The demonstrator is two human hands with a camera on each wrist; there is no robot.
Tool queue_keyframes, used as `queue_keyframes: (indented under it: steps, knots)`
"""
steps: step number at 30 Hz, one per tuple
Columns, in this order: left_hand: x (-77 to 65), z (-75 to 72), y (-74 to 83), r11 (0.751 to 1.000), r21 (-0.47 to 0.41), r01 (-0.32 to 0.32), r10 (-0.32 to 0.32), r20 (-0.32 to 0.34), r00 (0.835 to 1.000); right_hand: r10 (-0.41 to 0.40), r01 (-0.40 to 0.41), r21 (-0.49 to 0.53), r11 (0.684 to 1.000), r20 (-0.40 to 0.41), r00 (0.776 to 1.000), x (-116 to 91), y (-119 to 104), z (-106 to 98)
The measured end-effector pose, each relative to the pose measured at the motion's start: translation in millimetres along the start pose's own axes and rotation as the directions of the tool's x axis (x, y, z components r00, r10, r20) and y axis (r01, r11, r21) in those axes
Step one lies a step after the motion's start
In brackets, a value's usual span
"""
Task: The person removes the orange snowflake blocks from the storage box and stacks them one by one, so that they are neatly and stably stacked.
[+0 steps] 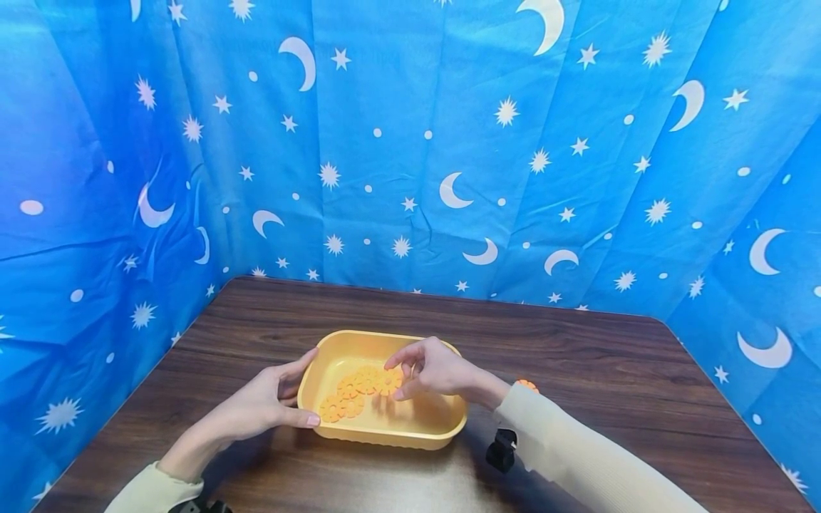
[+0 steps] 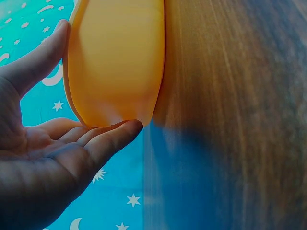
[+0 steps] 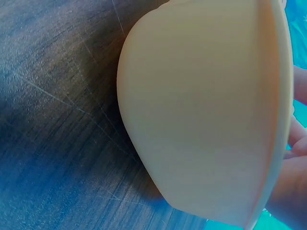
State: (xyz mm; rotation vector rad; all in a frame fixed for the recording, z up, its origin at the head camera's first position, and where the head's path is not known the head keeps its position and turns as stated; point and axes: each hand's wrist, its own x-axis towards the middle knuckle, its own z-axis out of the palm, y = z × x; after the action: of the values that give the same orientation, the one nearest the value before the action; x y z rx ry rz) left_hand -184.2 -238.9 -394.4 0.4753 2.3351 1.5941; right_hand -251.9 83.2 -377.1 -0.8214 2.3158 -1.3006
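A yellow plastic tub [image 1: 410,436] stands on the table in the head view. My left hand [image 1: 256,402] grips its left end, thumb at the near corner and fingers along the side. The left wrist view shows the thumb and fingers of that hand [image 2: 62,148] spread around the tub's end wall [image 2: 115,62]. Inside the tub lies a curved row of orange flower-shaped discs [image 1: 349,388], apparently touching or overlapping. My right hand [image 1: 436,367] reaches over the rim and pinches the disc at the row's right end [image 1: 388,382]. In the right wrist view, the tub's wall [image 3: 201,115] hides most of this hand [image 3: 292,177].
Another orange piece [image 1: 527,384] shows on the table just behind the right sleeve [image 1: 564,442], which mostly covers it. The dark wood table [image 1: 256,306] reaches back to a blue curtain [image 1: 398,142] with moons and stars, which also hangs at both sides.
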Motion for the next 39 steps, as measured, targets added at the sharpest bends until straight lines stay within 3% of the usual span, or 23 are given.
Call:
queue_keyframes:
  steps: [15,39]
  knots:
    - [0.1,0.4,-1.0,1.0,0.006,0.011,-0.011,-0.007,1.0,-0.023,0.025,0.102,0.994,-0.02,1.0,-7.7,-0.4,-2.5]
    - [0.3,0.6,-0.2,1.0,-0.011,0.004,-0.004,0.001,1.0,-0.077,0.086,0.098,0.991,-0.089,0.993,-29.5,-5.2,-16.4]
